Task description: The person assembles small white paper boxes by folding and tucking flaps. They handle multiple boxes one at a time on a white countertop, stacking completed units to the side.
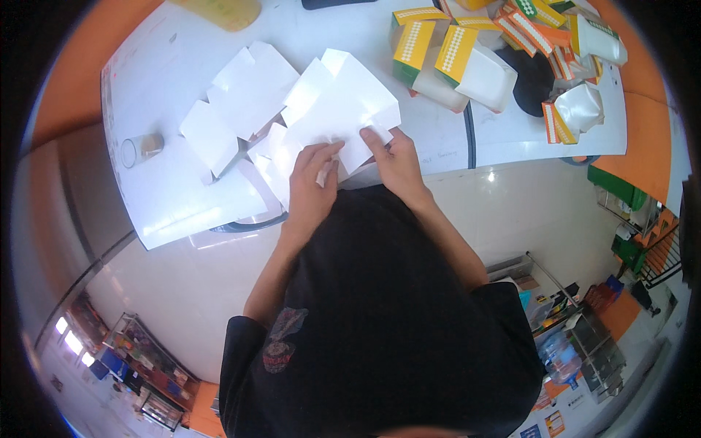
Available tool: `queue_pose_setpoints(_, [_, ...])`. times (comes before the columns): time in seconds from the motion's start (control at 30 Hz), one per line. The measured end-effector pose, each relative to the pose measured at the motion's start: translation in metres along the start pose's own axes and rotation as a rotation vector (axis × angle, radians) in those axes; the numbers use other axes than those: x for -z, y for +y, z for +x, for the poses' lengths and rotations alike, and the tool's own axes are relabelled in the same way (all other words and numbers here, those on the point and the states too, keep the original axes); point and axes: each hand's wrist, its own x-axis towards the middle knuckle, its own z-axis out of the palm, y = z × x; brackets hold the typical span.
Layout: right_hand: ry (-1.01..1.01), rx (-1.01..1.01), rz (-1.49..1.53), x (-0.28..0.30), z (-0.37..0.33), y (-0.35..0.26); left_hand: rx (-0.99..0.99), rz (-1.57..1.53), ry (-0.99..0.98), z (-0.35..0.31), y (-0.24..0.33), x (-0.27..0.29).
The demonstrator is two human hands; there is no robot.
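A flat white carton blank (339, 98) lies near the front edge of the table, its plain side up. My right hand (398, 164) grips its near right edge, thumb on top and fingers underneath. At the near edge, my left hand (314, 179) has its fingers curled over the card, with a bit of white flap showing between thumb and fingers. More white carton blanks (252, 91) lie to the left, partly overlapped by the held one. Their printed sides are hidden.
Folded yellow, green and orange cartons (478, 73) are heaped at the back right, around a dark round thing (534, 84). A small clear cup (142, 150) lies at the left. A yellowish container (223, 11) stands at the far edge. A seam (469, 135) divides the tabletop.
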Motion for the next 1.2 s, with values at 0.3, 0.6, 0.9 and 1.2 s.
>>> queue_pose_setpoints(0.3, [-0.236,0.669,-0.464,-0.008,-0.008,-0.013,0.308,-0.167,0.038,0.017,-0.018,0.018])
queue_pose_setpoints(0.6, [-0.159,0.549,-0.507,0.010,0.006,-0.010,0.436,-0.413,-0.148,0.033,-0.018,0.014])
queue_pose_setpoints(0.9, [0.079,0.578,-0.378,0.007,0.007,0.001,0.389,-0.725,-0.075,0.030,-0.028,-0.003])
queue_pose_setpoints(1.2, [0.055,0.574,-0.338,0.002,0.016,-0.019,0.361,-0.550,-0.103,0.049,-0.022,0.009])
